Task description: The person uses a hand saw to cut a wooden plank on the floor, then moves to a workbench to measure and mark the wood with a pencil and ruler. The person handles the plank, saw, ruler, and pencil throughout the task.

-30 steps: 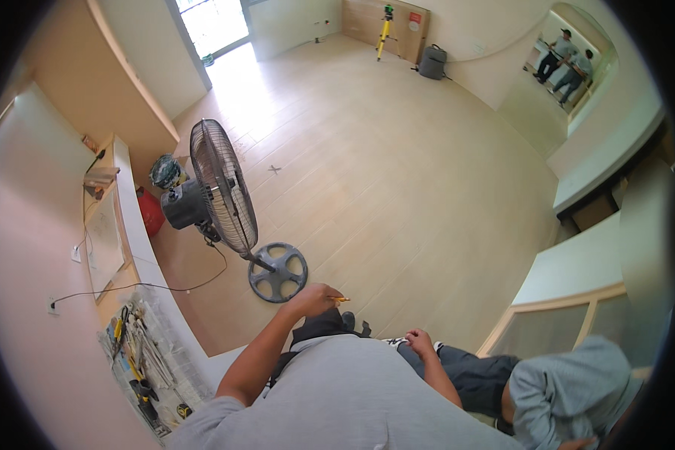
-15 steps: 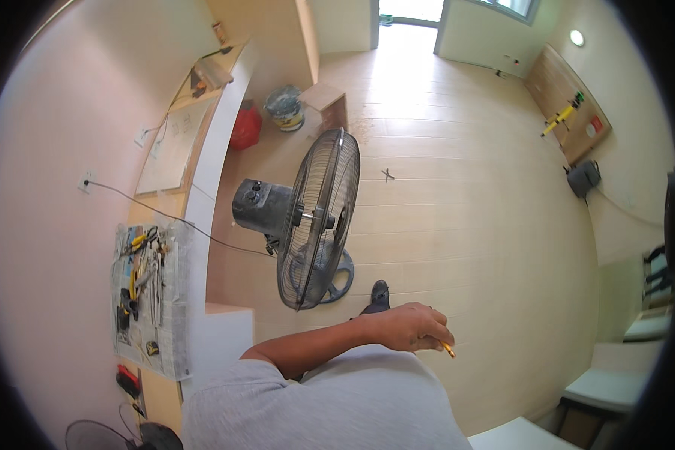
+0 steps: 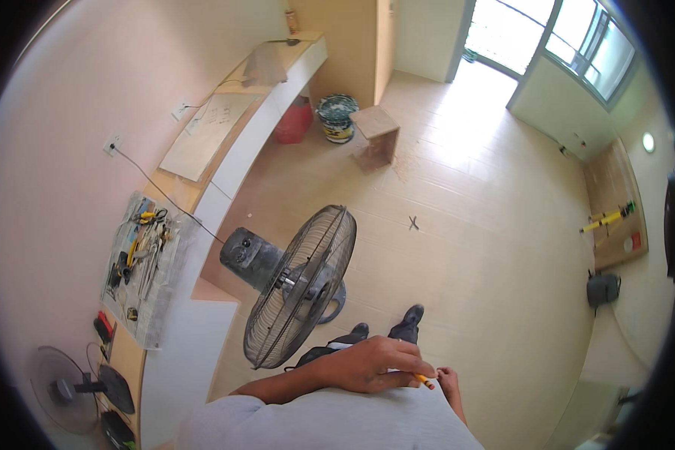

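Note:
My left hand (image 3: 379, 363) is held in front of the grey shirt, its fingers closed round a yellow pencil (image 3: 424, 381). The pencil's reddish end sticks out past the fingertips. Just to the right is my right hand (image 3: 448, 379), with its fingers curled together near the pencil. Whatever lies between those fingers, if anything, is too small to make out. Ahead and to the left of my hands stands a black pedestal fan (image 3: 301, 281), its round wire cage tilted. My dark shoes (image 3: 406, 324) show on the floor just beyond my left hand.
Along the left wall runs a long counter (image 3: 226, 169) with hand tools (image 3: 144, 247) on a plastic sheet. A cord crosses from a wall outlet (image 3: 112, 144) to the fan. Farther off are a bucket (image 3: 337, 120), a wooden box (image 3: 379, 135) and a yellow tripod (image 3: 607, 219).
The view has turned, so the room sits differently in it. My right hand has come into sight beside the left, which still holds the pencil. Both shoes now show.

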`<state>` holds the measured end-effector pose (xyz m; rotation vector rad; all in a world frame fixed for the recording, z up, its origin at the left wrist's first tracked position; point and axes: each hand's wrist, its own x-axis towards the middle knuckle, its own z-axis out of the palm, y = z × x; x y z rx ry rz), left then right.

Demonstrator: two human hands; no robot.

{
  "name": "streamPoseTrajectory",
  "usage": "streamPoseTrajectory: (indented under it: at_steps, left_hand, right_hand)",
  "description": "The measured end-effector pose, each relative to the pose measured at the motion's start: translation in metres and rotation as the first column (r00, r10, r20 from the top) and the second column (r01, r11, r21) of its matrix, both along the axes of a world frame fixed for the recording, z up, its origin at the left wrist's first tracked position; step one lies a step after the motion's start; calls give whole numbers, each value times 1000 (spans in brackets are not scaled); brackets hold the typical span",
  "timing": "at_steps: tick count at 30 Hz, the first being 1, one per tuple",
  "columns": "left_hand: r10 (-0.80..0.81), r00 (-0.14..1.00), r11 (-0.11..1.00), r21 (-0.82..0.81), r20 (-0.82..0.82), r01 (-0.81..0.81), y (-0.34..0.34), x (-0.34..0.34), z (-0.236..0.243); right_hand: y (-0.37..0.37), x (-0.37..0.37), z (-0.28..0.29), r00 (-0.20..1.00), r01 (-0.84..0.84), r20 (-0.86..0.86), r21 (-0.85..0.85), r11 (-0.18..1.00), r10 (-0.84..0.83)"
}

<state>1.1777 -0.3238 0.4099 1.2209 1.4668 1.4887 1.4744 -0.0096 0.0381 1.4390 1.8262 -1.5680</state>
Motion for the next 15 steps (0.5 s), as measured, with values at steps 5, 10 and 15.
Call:
streamPoseTrajectory:
  at_steps: [5,10,15]
  left_hand:
    - [364,931,931,-23,-26,-364,50,-43,-15]
    - [537,766,778,-144,-353,-611,130,-117,-35]
    - [535,649,733,-84,-540,-675,195,-187,-35]
  right_hand:
    - [84,-86,-25,932,-267,213,-141,953,293]
    - [200,-182,-24,861,-491,-113,71,868,496]
    - [309,-329,-26,924,-371,65,-75,926,376]
